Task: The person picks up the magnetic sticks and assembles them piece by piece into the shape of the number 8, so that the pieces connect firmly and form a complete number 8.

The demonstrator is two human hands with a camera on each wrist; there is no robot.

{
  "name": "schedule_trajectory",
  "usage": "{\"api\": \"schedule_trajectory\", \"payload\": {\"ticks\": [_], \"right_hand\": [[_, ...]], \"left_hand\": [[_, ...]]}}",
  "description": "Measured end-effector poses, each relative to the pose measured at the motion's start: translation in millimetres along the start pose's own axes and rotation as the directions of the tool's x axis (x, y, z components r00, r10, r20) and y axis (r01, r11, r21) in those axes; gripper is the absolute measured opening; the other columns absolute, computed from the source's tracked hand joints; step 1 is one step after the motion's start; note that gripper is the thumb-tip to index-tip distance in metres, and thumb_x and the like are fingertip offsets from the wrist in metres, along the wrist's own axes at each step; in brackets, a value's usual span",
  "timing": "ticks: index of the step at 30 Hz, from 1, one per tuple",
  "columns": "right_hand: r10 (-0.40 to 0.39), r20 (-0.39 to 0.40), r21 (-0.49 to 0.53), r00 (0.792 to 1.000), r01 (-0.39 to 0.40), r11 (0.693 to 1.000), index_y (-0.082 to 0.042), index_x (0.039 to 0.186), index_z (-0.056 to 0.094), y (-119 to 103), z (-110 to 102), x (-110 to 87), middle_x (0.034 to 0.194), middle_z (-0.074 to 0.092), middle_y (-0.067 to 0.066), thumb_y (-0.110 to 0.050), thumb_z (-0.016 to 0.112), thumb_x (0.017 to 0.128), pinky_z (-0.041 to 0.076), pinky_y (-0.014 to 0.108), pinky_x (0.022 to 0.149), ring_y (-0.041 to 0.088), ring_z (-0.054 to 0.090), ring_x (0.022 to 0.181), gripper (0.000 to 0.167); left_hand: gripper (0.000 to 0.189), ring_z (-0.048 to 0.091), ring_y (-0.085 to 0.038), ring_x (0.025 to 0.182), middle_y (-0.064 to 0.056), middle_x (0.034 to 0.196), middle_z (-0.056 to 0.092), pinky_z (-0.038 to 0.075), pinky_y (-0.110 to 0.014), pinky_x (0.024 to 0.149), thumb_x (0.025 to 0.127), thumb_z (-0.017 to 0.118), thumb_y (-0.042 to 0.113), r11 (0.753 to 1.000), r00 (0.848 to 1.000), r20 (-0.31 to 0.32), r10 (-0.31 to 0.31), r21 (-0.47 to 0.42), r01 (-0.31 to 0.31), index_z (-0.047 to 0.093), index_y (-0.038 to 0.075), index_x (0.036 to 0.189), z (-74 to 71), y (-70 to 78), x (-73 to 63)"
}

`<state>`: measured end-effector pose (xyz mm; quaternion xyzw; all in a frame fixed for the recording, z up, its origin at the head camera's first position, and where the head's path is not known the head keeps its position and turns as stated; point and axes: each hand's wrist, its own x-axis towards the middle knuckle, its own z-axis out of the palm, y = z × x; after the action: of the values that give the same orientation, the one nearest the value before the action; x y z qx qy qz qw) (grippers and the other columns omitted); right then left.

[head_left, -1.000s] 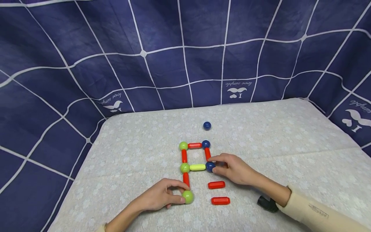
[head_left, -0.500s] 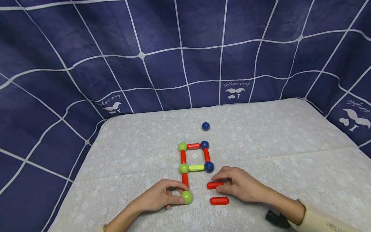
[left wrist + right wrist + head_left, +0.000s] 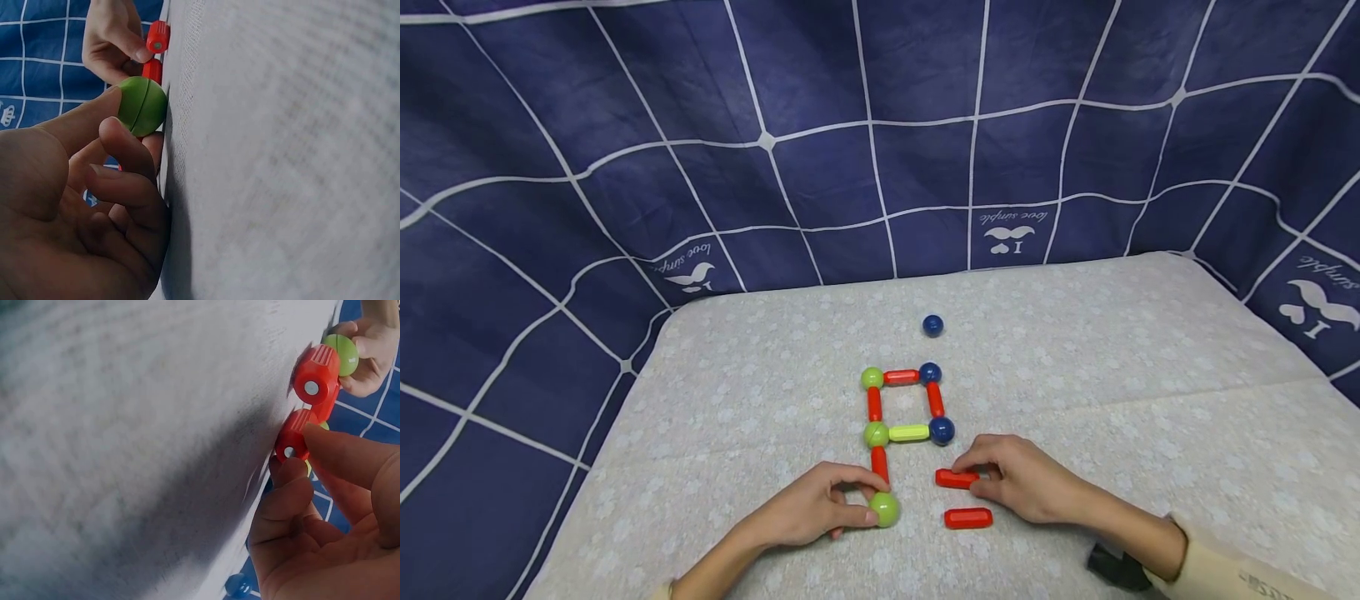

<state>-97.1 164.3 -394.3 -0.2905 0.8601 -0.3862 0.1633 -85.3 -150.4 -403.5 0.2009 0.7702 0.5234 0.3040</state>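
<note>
My left hand [image 3: 816,507] pinches a green ball [image 3: 886,510] between thumb and fingers, at the near end of a red magnetic rod [image 3: 880,467]. Beyond it, that rod joins a square of rods and balls: a green middle ball [image 3: 876,434], a yellow-green rod [image 3: 909,433], a blue corner ball [image 3: 942,431], and red sides. To the right, my right hand [image 3: 1026,482] holds the right end of a loose red magnetic rod [image 3: 952,478] by thumb and fingertips. The right wrist view shows this red rod [image 3: 294,437] low against the cloth, its metal tip facing the camera.
Another red rod [image 3: 967,518] lies just nearer to me than the held one. A single blue ball [image 3: 933,325] sits beyond the square. Pale patterned cloth [image 3: 760,358] covers the table, and a dark blue checked curtain [image 3: 820,183] hangs behind and at the sides.
My right hand has left the blue corner ball, come toward me and taken hold of the farther loose red rod. My left hand stays on the green ball.
</note>
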Motion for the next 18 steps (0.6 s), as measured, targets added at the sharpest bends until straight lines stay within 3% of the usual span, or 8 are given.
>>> {"api": "schedule_trajectory", "payload": {"ticks": [11,18], "right_hand": [[-0.012,-0.019,0.002,1.000,0.012,1.000,-0.016,0.108,0.075,0.2,0.6,0.8,0.087,0.061,-0.011,-0.003,0.069,0.089,0.045,0.024,0.061,0.005,0.051,0.069,0.024],[-0.072,-0.022,0.090,0.997,0.074,0.993,-0.017,0.108,0.074,-8.5,4.6,-1.3,0.090,0.062,-0.009,-0.004,0.069,0.090,0.046,0.023,0.061,0.006,0.052,0.071,0.022]], "left_hand": [[0.027,0.049,-0.010,0.050,-0.001,0.096,0.066,0.039,-0.018,0.049,0.087,0.077,0.016,1.000,1.000,-0.009,-0.001,0.000,0.001,0.072,0.015,0.113,-0.1,-0.8,-0.5],[0.027,0.049,-0.009,0.051,-0.003,0.095,0.068,0.042,-0.018,0.049,0.087,0.077,0.014,0.999,1.000,-0.006,0.015,-0.040,-0.015,0.071,0.013,0.113,0.1,-0.5,0.1]]}}
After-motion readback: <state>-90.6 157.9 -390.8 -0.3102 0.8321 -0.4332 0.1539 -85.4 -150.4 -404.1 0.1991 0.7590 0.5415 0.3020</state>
